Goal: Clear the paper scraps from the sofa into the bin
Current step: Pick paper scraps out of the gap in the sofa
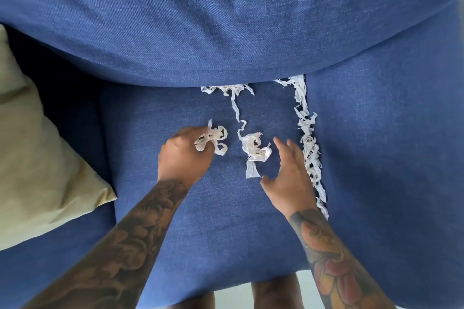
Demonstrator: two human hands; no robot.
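Note:
White torn paper scraps lie on the blue sofa seat cushion. My left hand is closed on a small bunch of scraps at mid-seat. My right hand hovers with fingers spread just right of a crumpled clump, touching nothing that I can tell. A thin strip runs from that clump up to more scraps along the back cushion's lower edge. A long line of scraps fills the seam between the two seat cushions. No bin is in view.
The blue back cushion fills the top. A beige pillow rests on the left of the sofa. A second seat cushion lies to the right. My knees and pale floor show at the bottom edge.

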